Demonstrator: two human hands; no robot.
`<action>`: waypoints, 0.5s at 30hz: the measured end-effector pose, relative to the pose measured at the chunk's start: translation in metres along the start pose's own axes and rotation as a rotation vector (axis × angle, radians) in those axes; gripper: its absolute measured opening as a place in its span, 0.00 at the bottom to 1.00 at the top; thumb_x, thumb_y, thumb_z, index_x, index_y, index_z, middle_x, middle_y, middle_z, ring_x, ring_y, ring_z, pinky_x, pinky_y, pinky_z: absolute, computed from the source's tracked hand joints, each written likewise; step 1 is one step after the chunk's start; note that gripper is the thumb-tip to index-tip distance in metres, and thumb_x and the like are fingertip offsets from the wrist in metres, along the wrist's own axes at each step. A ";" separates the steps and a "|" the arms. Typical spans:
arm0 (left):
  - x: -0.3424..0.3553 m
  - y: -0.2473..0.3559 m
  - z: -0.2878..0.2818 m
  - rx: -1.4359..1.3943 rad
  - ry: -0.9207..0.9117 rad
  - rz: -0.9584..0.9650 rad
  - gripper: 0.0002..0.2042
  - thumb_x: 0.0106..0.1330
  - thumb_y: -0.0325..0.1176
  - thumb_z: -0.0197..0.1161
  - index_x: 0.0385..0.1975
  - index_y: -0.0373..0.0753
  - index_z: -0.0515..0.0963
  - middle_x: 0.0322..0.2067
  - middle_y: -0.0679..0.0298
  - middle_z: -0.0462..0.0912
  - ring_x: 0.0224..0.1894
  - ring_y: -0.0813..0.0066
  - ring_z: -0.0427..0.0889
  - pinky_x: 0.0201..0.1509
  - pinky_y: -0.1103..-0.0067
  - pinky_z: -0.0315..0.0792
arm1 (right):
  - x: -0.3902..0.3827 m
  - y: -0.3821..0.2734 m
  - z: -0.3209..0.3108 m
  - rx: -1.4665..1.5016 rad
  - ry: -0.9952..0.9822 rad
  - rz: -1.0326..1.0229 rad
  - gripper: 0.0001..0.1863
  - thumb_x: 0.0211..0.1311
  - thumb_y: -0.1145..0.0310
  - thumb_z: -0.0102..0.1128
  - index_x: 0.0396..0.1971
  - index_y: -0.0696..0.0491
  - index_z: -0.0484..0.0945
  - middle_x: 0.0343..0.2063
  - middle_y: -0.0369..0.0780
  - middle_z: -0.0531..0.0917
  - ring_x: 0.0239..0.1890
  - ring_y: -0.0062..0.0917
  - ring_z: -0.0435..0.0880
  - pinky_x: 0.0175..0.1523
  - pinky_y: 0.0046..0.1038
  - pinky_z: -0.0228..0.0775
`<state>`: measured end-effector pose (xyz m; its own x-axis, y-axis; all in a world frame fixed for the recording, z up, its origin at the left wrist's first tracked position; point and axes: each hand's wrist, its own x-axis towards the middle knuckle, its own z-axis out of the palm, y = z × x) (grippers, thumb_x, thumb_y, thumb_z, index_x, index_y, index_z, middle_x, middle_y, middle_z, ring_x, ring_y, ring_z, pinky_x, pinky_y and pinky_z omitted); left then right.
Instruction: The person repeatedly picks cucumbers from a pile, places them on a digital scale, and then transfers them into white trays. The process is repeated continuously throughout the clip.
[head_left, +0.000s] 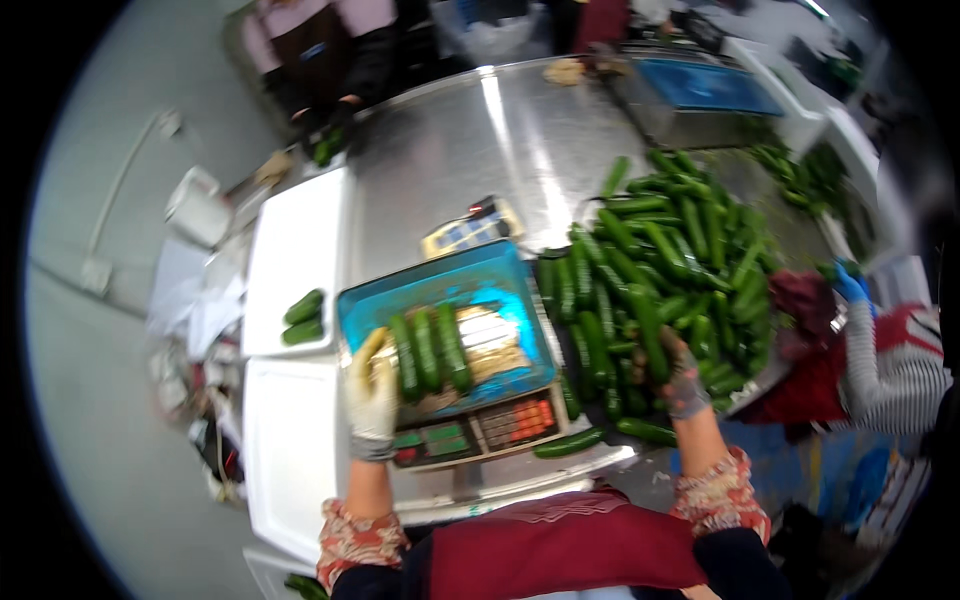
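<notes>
Three green cucumbers (424, 350) lie side by side in the blue tray (375, 300) of a weighing scale (519, 420). My left hand (372, 405), in a pale glove with a grey cuff, is at the tray's left side, right beside the leftmost cucumber. Its fingers are apart and seem to hold nothing. On the right, my right hand (683, 385), in a dirty grey glove, is at the near edge of a big heap of cucumbers (690, 240). Its fingers close around the lower end of a long cucumber (648, 330); part of the grip is blurred.
White foam boxes (292, 450) stand along the left, one with two cucumbers (303, 317) inside. A keypad device (470, 229) sits behind the scale on the metal table (420, 150). One person (320, 50) works at the far left, another with a striped sleeve (895, 385) at the right.
</notes>
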<state>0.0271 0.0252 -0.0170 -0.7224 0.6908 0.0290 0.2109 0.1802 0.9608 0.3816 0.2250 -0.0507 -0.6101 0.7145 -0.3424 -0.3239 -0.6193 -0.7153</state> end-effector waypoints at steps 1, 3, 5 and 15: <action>-0.002 0.003 0.002 0.157 -0.021 0.182 0.16 0.60 0.22 0.51 0.49 0.32 0.71 0.49 0.53 0.74 0.52 0.64 0.72 0.58 0.73 0.64 | 0.000 0.005 -0.001 0.000 -0.003 -0.010 0.23 0.63 0.51 0.48 0.46 0.56 0.70 0.22 0.35 0.76 0.21 0.23 0.75 0.27 0.24 0.69; -0.007 0.012 0.002 0.670 -0.034 0.547 0.15 0.55 0.24 0.58 0.44 0.38 0.74 0.46 0.55 0.76 0.50 0.60 0.72 0.58 0.68 0.63 | 0.001 0.019 0.001 -0.004 0.002 -0.022 0.24 0.63 0.50 0.48 0.45 0.56 0.70 0.21 0.36 0.76 0.19 0.24 0.75 0.25 0.25 0.69; -0.034 0.020 0.024 0.988 -0.085 0.550 0.19 0.56 0.34 0.59 0.50 0.47 0.72 0.51 0.61 0.73 0.58 0.60 0.65 0.65 0.64 0.49 | 0.003 0.023 0.011 -0.044 -0.036 0.016 0.23 0.62 0.51 0.49 0.45 0.56 0.70 0.21 0.36 0.76 0.20 0.23 0.75 0.26 0.25 0.69; -0.038 0.030 0.074 0.907 -0.215 0.515 0.24 0.57 0.37 0.57 0.55 0.41 0.66 0.53 0.57 0.70 0.53 0.59 0.69 0.56 0.67 0.59 | 0.006 0.066 0.015 -0.024 -0.057 0.056 0.28 0.62 0.57 0.53 0.57 0.52 0.57 0.36 0.43 0.77 0.31 0.30 0.79 0.35 0.31 0.75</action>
<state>0.1093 0.0561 -0.0093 -0.2933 0.9257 0.2391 0.9339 0.2239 0.2788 0.3453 0.1831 -0.0909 -0.6674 0.6587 -0.3475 -0.2712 -0.6496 -0.7103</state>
